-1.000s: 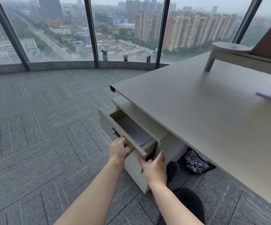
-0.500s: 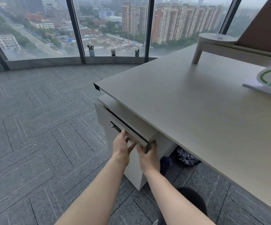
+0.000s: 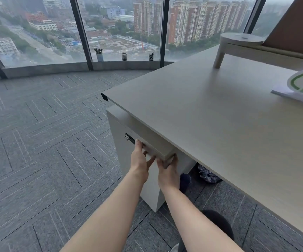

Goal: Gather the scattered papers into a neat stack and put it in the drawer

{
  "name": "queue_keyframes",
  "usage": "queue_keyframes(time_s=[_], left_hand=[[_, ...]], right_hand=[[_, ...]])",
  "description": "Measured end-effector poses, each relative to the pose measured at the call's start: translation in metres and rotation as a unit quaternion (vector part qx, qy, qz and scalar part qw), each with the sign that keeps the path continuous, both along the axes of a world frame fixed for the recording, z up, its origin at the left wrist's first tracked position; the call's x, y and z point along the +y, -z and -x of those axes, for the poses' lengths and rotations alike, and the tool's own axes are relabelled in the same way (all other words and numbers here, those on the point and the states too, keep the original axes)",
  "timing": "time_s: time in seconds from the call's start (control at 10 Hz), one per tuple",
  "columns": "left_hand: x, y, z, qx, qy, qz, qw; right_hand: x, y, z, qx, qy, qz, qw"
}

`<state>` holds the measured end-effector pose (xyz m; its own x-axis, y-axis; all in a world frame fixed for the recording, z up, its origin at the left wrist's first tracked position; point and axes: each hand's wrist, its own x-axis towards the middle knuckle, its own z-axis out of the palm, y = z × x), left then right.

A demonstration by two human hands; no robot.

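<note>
Partly hidden fingers (image 3: 174,158) under drawer (image 3: 129,148)

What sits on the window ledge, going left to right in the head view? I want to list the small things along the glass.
Light cup with dark things sticking out → dark mesh cup → dark cup holding pens.

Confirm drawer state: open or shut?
Shut. The drawer front sits flush with the cabinet, no gap showing; left hand and right hand press on it.
</note>
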<state>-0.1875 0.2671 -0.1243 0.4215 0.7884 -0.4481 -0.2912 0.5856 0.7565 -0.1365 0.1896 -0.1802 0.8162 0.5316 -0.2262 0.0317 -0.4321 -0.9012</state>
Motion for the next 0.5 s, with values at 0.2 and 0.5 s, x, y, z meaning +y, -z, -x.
queue_keyframes(time_s=[0.2, 0.5], left_hand=[[0.003, 0.004, 0.000, 0.001, 0.008, 0.002, 1.000], [-0.011, 0.021, 0.013, 0.049, 0.032, 0.011, 0.998]], right_hand=[[0.003, 0.004, -0.004, -0.001, 0.006, -0.003, 1.000], [-0.014, 0.004, -0.013, -0.030, -0.011, 0.077, 0.996]])
